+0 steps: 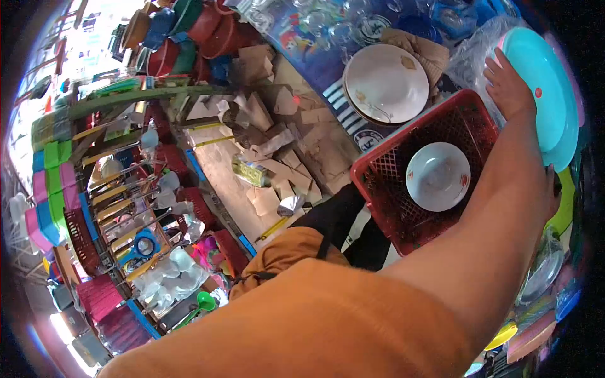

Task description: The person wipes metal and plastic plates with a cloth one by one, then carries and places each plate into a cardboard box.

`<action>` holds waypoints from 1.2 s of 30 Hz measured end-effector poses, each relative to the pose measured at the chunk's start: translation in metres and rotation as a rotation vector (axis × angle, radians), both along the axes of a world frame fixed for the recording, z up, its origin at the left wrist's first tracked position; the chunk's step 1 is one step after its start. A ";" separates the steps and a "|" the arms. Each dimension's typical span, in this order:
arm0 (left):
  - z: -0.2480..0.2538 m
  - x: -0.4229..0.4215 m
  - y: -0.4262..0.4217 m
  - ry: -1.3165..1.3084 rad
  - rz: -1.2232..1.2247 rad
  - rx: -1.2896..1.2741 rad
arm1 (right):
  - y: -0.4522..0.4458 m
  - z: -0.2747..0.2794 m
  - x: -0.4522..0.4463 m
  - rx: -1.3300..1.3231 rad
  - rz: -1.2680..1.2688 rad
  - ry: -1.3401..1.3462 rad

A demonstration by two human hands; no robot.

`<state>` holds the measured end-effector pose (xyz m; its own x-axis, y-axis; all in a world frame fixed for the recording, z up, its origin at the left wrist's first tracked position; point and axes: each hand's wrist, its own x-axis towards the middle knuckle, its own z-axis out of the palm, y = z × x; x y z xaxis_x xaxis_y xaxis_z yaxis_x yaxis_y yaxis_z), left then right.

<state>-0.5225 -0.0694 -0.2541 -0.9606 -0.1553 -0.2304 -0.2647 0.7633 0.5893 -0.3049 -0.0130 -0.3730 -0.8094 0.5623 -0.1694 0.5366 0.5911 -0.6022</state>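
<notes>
A large turquoise plate point(551, 94) with a small red sticker lies at the right, overlapping another turquoise plate. My left hand point(509, 88) is at its left edge, open, fingers spread toward a clear plastic bag point(469, 53). My right hand point(551, 196) shows partly behind my left forearm. It appears closed on the plate's lower edge, though most of its fingers are hidden. Below my left hand stands a red plastic basket point(372, 167), with a white patterned bowl point(439, 176) inside. White floral plates point(387, 82) sit stacked beside the basket.
Glassware point(315, 22) stands on a blue printed cover at the top. Torn cardboard point(302, 173) and a yellow-labelled container point(250, 170) lie on the boards at centre. Racks of kitchenware point(132, 189) line the left. Green and yellow wares point(501, 337) are at lower right.
</notes>
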 end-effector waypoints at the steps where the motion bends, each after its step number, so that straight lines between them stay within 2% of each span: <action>1: 0.008 0.002 -0.001 0.020 0.070 0.041 | 0.015 0.007 -0.007 -0.053 -0.086 0.050; 4: 0.053 0.014 -0.008 0.053 0.290 0.188 | 0.054 0.061 -0.033 -0.170 -0.342 0.198; 8: 0.071 0.012 -0.038 0.040 0.171 0.218 | 0.065 0.129 -0.054 -0.273 -0.692 0.451; 10: 0.072 0.012 -0.043 0.050 0.084 0.259 | 0.041 0.153 -0.069 -0.069 -0.735 0.319; 12: 0.069 0.011 -0.045 0.056 -0.021 0.305 | 0.075 0.121 -0.064 -0.147 -0.689 0.412; 15: 0.054 0.007 -0.033 0.177 0.011 0.371 | 0.036 0.160 -0.075 -0.081 -0.739 0.392; 16: 0.037 0.001 -0.026 0.354 0.070 0.216 | 0.039 0.159 -0.074 -0.033 -0.722 0.383; 18: 0.010 -0.013 -0.023 0.719 0.214 -0.107 | 0.043 0.148 -0.069 -0.201 -0.738 0.470; 20: 0.021 -0.017 -0.039 0.175 -0.027 0.431 | 0.030 0.169 -0.071 -0.355 -0.752 0.553; 22: 0.023 -0.021 -0.048 0.280 -0.113 0.383 | 0.036 0.160 -0.068 -0.289 -0.766 0.469; 24: 0.023 -0.024 -0.051 0.190 -0.073 0.392 | 0.036 0.161 -0.067 -0.338 -0.783 0.450; 26: 0.014 -0.029 -0.060 0.211 -0.081 0.419 | 0.037 0.153 -0.066 -0.344 -0.808 0.459; 29: 0.031 -0.027 -0.071 0.147 -0.082 0.478 | 0.031 0.164 -0.063 -0.325 -0.791 0.460; 33: 0.019 -0.030 -0.079 0.034 -0.123 0.518 | 0.035 0.166 -0.059 -0.416 -0.786 0.422; 36: 0.042 -0.026 -0.080 0.006 -0.137 0.495 | 0.039 0.167 -0.064 -0.466 -0.783 0.446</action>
